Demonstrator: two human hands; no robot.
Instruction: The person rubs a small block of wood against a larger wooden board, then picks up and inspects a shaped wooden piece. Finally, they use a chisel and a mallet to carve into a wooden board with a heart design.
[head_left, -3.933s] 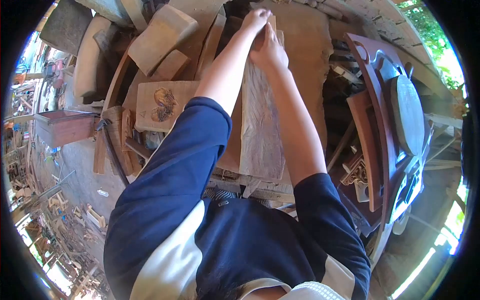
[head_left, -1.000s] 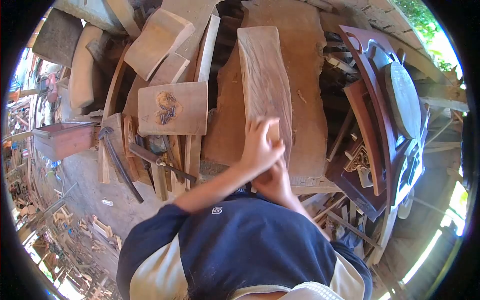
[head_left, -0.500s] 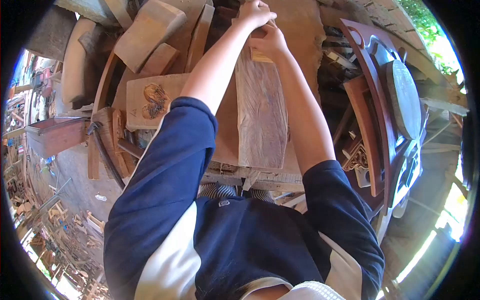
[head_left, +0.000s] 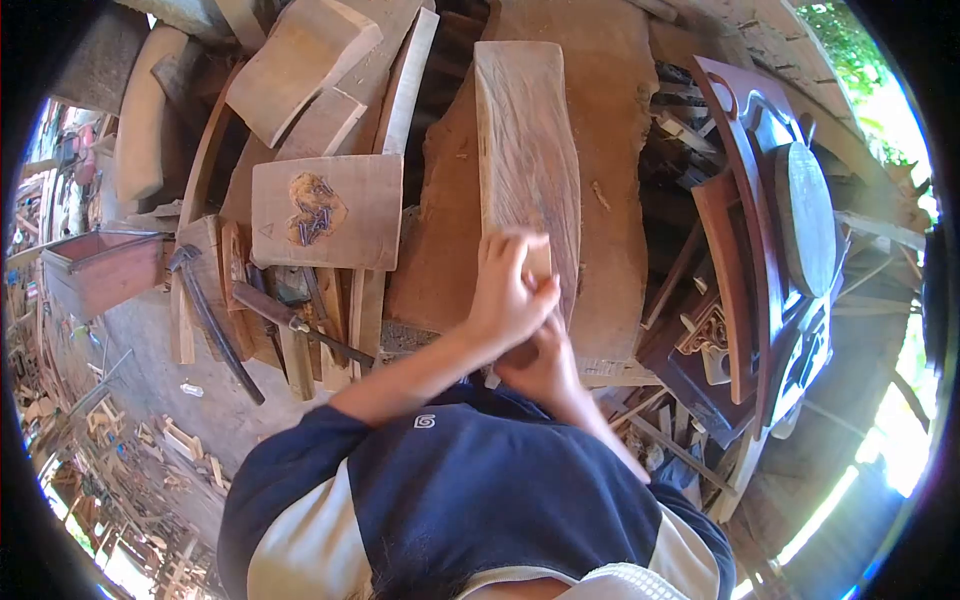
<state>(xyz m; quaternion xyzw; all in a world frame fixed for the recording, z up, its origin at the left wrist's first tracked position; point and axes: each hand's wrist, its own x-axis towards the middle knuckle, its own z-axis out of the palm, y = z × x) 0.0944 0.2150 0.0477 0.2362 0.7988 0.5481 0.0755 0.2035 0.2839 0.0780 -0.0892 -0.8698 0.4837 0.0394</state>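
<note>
A long board (head_left: 525,140) with wavy grain lies lengthwise in front of me on a wider, rough-edged slab (head_left: 612,230). Over its near end, close to my body, my left hand (head_left: 508,295) is closed around a small tan wooden block (head_left: 538,262). Just behind it, my right hand (head_left: 545,365) is also closed at the block's near end, partly covered by the left hand. The block's underside and most of the right fingers are hidden. Slight motion blur softens both hands.
Left of the slab, a wooden block (head_left: 370,210) has a heart-shaped hollow holding dark nails (head_left: 315,212). A hammer (head_left: 215,325) and a wooden-handled tool (head_left: 270,305) lie nearer. A reddish box (head_left: 105,275) stands far left. Dark wooden furniture parts (head_left: 750,240) lean at right.
Both hands have come back with the block from the board's far end to its near end, close to my body. My elbows are now bent, and the board's far part is uncovered.
</note>
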